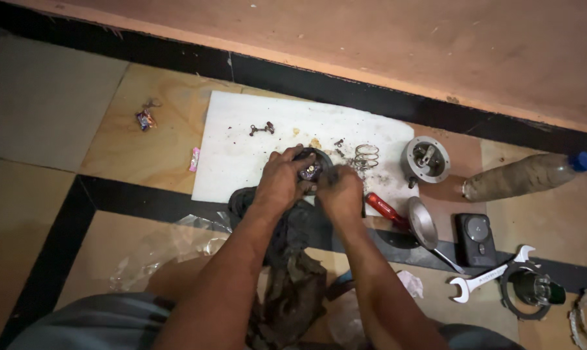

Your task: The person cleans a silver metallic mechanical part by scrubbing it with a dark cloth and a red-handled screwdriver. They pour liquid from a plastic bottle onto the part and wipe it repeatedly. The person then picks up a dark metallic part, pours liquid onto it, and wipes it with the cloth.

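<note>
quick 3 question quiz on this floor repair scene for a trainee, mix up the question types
1. True or false: both the left hand and the right hand are on the round dark part at the white board's near edge.
2. Multiple choice: what lies just right of the right hand? A) coil spring B) red-handled screwdriver C) plastic bottle
3. Fill in: the open-ended spanner lies partly on the ___ floor stripe.

Key
1. True; each hand's grip is closed around it.
2. B; the coil spring sits on the board beyond the hands, and the plastic bottle lies far right.
3. Black.
</note>
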